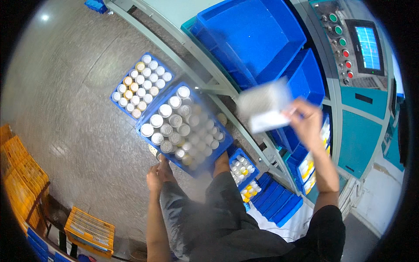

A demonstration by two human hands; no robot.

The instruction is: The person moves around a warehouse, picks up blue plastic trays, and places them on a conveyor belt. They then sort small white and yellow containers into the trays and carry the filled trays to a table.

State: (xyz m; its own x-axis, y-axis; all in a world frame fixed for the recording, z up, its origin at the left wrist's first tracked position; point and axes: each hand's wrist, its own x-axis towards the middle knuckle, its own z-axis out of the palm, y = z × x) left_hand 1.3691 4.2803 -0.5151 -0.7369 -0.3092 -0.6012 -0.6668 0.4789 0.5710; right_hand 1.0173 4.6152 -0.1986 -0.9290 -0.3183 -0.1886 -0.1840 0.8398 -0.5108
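Note:
My right hand (307,121) is raised beside the blue bins and pinches a flat, pale rectangular sheet (267,104) by its corner. Motion blur smears the sheet, so its exact kind does not show. My left hand (154,177) hangs beside my knee with its fingers curled, apparently around nothing. In front of my legs stands a blue crate (175,160) with rows of round, white-topped containers (165,111). Haze covers the right half of this crate and blurs the containers there. Neither hand touches the crate.
A second blue crate (124,112) of white and yellow-rimmed tops sits on the floor beyond. Large blue bins (257,39) line a metal-framed rack at right, near a control panel (342,41). Stacked blue trays (275,198) lie beside my right leg; yellow crates (89,231) stand lower left.

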